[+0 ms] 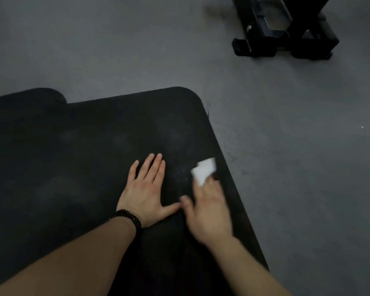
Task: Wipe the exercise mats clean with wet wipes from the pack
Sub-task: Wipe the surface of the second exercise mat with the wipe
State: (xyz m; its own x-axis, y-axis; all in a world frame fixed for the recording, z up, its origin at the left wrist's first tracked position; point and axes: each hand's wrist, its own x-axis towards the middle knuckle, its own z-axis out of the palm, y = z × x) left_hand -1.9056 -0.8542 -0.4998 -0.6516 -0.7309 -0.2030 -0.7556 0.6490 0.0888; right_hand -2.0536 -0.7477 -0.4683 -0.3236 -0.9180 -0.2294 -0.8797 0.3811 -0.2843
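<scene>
Leftmost, second dark mat (pixel 26 99): rounded corner only, partly under the main exercise mat (pixel 94 150), well beyond the left fingertips. Beaded bracelet (pixel 129 218) on the left wrist. Left hand (pixel 144 189): flat on the main mat, palm down, fingers (pixel 154 165) straight and slightly spread, thumb out to the right, holding nothing. Right hand (pixel 209 212): blurred, just right of the left thumb, near the mat's right edge. White wet wipe (pixel 204 170): protruding ahead of the right fingertips, against the mat surface; exact grip on it unreadable through blur, fingers apparently over its near end. No legible brand, label or writing. Far upper right, black equipment base (pixel 284 33) on grey floor (pixel 308 146), well apart from both hands.
</scene>
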